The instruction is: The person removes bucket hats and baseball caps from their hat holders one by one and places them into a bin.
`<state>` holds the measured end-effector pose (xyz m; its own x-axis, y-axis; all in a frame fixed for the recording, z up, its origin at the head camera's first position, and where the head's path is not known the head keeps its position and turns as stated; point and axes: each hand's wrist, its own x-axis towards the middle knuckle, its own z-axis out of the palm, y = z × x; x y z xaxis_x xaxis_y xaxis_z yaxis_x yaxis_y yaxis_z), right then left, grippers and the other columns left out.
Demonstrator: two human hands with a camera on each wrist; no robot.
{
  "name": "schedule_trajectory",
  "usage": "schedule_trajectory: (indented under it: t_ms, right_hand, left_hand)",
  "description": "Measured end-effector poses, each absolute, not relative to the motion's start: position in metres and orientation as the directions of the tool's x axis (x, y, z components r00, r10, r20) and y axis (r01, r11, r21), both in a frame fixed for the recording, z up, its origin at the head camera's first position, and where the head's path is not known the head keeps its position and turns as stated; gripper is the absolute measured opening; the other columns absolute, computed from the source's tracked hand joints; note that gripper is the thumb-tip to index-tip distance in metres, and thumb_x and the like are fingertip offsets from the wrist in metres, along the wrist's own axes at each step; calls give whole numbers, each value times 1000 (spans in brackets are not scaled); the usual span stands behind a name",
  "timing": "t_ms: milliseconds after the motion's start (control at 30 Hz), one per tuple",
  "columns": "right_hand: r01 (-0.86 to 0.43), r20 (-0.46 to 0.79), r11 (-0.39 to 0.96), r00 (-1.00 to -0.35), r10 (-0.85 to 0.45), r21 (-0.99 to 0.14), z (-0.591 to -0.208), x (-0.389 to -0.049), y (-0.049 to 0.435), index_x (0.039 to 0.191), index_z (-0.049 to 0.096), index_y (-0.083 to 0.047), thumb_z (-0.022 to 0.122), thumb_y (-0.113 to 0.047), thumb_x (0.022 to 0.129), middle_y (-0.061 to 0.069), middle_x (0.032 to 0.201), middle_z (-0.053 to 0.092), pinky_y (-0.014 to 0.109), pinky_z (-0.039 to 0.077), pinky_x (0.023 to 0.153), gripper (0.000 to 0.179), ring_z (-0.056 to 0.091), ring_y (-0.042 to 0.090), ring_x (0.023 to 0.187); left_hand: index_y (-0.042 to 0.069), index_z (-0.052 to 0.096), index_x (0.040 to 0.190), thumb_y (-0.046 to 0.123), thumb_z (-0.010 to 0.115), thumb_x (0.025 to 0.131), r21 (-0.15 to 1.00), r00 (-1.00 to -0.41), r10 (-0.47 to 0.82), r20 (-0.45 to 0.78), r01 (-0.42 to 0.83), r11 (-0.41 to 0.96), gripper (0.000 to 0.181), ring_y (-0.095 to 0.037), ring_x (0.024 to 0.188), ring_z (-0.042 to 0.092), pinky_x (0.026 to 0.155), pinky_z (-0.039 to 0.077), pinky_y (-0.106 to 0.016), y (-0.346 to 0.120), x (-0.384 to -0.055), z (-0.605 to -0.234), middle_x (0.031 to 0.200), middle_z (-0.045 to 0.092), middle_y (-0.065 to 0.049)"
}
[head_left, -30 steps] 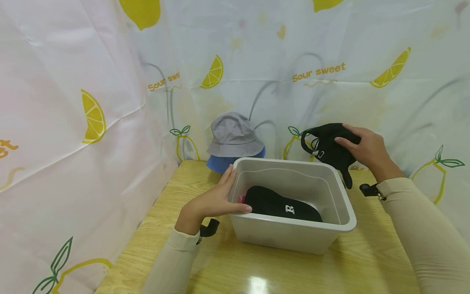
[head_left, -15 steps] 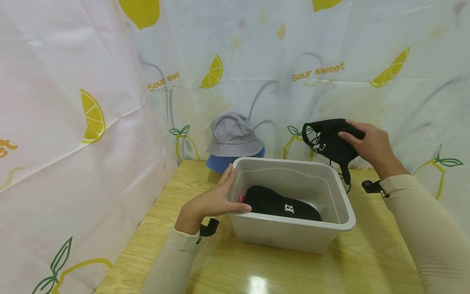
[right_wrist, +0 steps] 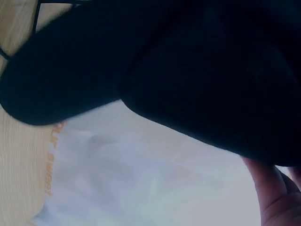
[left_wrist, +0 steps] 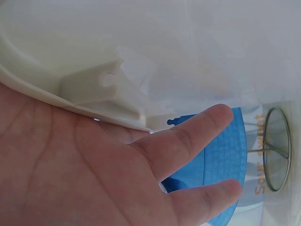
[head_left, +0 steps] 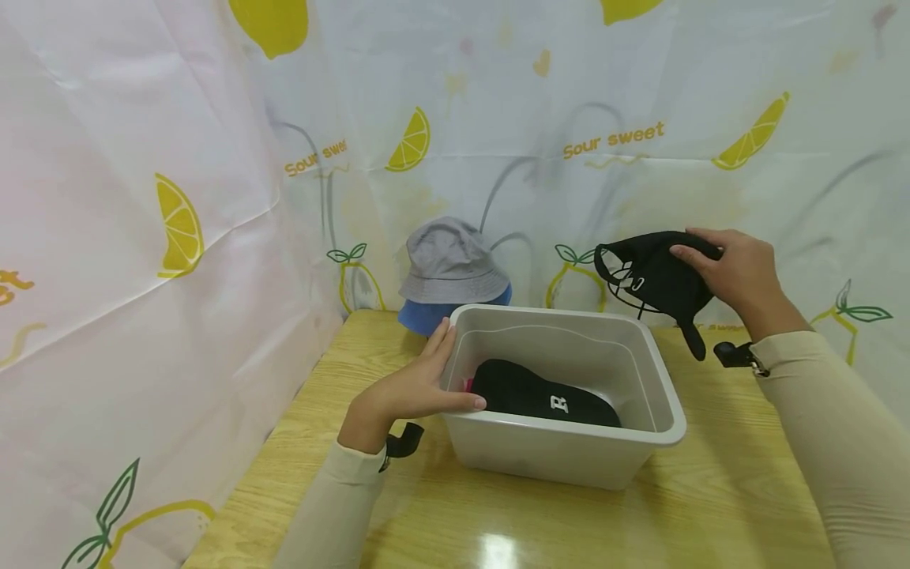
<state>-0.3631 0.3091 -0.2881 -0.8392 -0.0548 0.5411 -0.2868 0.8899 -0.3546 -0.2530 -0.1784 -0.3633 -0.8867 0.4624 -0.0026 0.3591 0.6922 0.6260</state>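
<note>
"Fingers?"
"The right hand [head_left: 742, 273] pinches one black cap [head_left: 664, 276], far right. The left hand [head_left: 415, 387], fingers straight, touches one grey bin [head_left: 540, 454] at its left end."
"Other headwear?"
"One R-lettered cap [head_left: 522, 389] inside; one grey bucket hat [head_left: 449, 249] and one blue hat [head_left: 423, 318], far left."

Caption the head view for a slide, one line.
Left hand on the gray bin, a black cap inside; right hand holding another black cap outside it.

a white curtain [head_left: 455, 71] is hanging behind the wooden table [head_left: 426, 525], showing yellow lemon slices [head_left: 410, 141] and orange lettering [head_left: 614, 140]; i'm catching a bright glare [head_left: 499, 551] on the wood.
</note>
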Motion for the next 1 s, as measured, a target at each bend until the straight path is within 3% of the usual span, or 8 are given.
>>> schedule_trajectory:
  t_ms: [500, 700, 1000]
  right_hand:
    - [-301, 638, 923, -765, -83, -241, -274, -365, 311, 136, 67, -3, 67, -39, 102, 37, 119, 66, 68, 42, 100, 49, 58, 53, 116]
    - [-285, 648, 927, -759, -62, -245, -268, -366, 313, 135, 68, -3, 66, -38, 102, 37, 119, 66, 67, 40, 103, 48, 58, 53, 116]
    - [-279, 730, 920, -683, 12, -276, -268, -368, 318, 131, 69, 2, 68, -34, 102, 37, 115, 67, 67, 40, 103, 46, 57, 54, 115]
  left_hand:
    - [16, -8, 167, 75, 75, 77, 639, -886, 463, -7, 353, 684, 136, -25, 161, 5, 126, 26, -51, -178, -254, -363, 174, -20, 1]
    - [15, -7, 167, 74, 75, 77, 634, -887, 461, -7, 353, 688, 136, -26, 161, 5, 126, 25, -51, -177, -253, -359, 173, -20, 3]
    - [17, -7, 167, 74, 76, 77, 639, -888, 461, 1, 355, 682, 136, -26, 161, 5, 126, 25, -53, -178, -252, -361, 174, -18, 0]
